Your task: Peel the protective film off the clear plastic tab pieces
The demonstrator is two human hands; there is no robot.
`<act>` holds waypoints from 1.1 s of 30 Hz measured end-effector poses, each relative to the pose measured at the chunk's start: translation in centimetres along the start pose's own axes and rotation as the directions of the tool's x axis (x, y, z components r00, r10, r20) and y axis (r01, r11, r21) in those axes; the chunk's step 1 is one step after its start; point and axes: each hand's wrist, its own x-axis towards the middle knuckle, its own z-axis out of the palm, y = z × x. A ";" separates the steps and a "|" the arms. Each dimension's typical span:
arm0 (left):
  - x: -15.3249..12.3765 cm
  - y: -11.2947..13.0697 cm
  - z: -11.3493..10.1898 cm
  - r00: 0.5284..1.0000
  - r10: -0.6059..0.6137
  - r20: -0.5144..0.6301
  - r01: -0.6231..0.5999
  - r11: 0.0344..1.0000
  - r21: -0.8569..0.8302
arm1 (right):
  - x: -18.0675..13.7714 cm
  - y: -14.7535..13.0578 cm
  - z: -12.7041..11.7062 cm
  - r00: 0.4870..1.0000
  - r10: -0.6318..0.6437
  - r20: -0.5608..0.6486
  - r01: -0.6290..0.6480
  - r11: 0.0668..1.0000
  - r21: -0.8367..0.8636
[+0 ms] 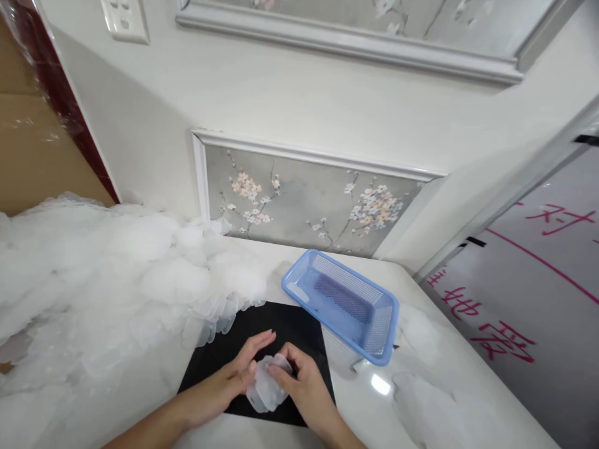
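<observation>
A small bunch of thin, translucent white pieces with rounded edges (266, 390) is between my hands, over a black mat (253, 321). My right hand (302, 380) pinches the bunch at its upper right, thumb on top and fingers curled behind. On the other side, my left hand (238, 371) lies along the bunch with fingers stretched out, its thumb at the left edge of the pieces. Exactly what these pieces are, I cannot make out. A large heap of similar white translucent pieces (131, 274) covers the table to the left and overlaps the mat's corner.
Right of the mat stands a blue plastic basket (299, 302) with mesh sides. The marbled white table (435, 393) meets a wall with a framed floral panel (299, 199). A whiteboard with pink writing (528, 287) leans at right, and a cardboard box (42, 143) stands far left.
</observation>
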 end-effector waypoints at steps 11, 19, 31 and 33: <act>1.1 0.9 -4.7 0.762 0.467 -0.448 0.325 0.323 0.889 | 0.3 0.2 -1.8 0.982 -0.039 -0.183 0.030 0.998 -0.051; 0.5 0.6 -0.2 0.955 0.144 -0.259 -0.061 0.952 0.301 | -0.6 -0.6 0.7 0.997 -0.072 0.019 0.074 0.994 -0.087; 1.0 -0.1 -1.2 0.937 -0.159 -0.310 0.060 0.950 -0.306 | 0.2 -0.6 -0.9 1.000 0.021 -0.007 -0.021 1.000 -0.002; 1.0 0.0 -1.2 0.942 -0.154 -0.298 0.056 0.948 -0.313 | 0.2 -0.5 -0.9 1.000 0.008 -0.024 -0.009 0.999 -0.038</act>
